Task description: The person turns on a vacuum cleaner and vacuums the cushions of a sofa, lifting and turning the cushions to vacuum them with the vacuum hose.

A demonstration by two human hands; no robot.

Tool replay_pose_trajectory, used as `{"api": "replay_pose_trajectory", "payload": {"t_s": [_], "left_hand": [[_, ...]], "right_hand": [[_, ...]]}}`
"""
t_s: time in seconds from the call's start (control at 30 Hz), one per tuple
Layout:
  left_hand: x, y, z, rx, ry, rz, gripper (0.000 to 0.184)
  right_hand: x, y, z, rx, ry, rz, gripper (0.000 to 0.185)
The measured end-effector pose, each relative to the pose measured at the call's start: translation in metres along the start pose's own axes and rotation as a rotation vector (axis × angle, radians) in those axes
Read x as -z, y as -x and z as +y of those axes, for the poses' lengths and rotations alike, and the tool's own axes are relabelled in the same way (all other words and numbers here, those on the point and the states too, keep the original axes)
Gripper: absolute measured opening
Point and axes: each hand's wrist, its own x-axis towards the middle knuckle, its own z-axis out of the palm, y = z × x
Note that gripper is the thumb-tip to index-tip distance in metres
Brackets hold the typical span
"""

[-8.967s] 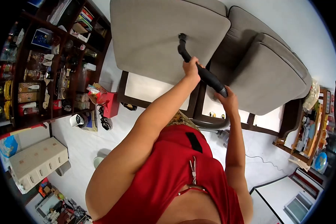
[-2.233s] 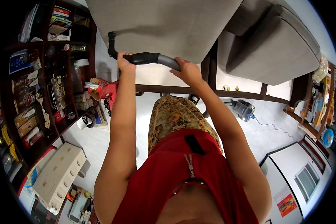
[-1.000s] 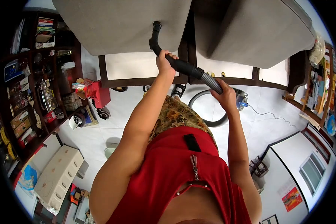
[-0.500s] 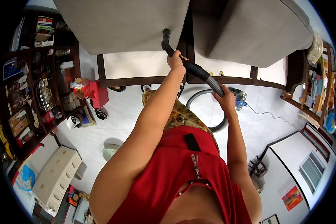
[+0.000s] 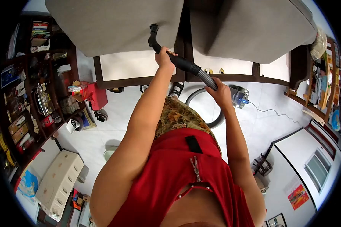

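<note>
My left hand (image 5: 164,58) is wrapped round the black handle of a vacuum cleaner hose (image 5: 187,65). Farther back on the ribbed grey part of that hose, my right hand (image 5: 219,92) has its fingers closed. A small black nozzle (image 5: 154,28) at the hose's far end rests against the grey sofa cushion (image 5: 113,26). The hose loops down behind my right forearm towards the vacuum cleaner body (image 5: 238,96), which stands on the floor to the right.
A dark wooden sofa frame (image 5: 136,82) runs across ahead of me, with a second grey cushion (image 5: 257,30) at right. Crowded shelves (image 5: 34,87) and a red box (image 5: 96,95) stand left. A power cord (image 5: 272,112) trails over the white tiled floor (image 5: 261,132).
Both hands and the hose have shifted left. The nozzle has slid left and slightly farther away across the grey cushion. A sandalled foot now shows more beside the sofa frame.
</note>
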Motion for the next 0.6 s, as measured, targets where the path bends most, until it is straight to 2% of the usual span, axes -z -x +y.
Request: {"api": "replay_pose_trajectory", "payload": {"t_s": [0.2, 0.4, 0.5, 0.6], "left_hand": [[-0.004, 0.001, -0.003, -0.020, -0.114, -0.026, 0.026], [-0.012, 0.017, 0.009, -0.058, -0.273, 0.076, 0.023], [-0.010, 0.037, 0.011, -0.035, -0.111, 0.032, 0.021], [-0.015, 0.049, 0.016, -0.042, -0.079, -0.035, 0.017]], "right_hand": [[-0.015, 0.011, 0.007, -0.026, -0.087, -0.021, 0.054], [-0.020, 0.020, 0.004, -0.018, -0.116, -0.113, 0.056], [-0.003, 0.017, 0.003, -0.019, -0.137, -0.102, 0.054], [0.010, 0.015, 0.002, 0.015, -0.094, -0.107, 0.049]]}}
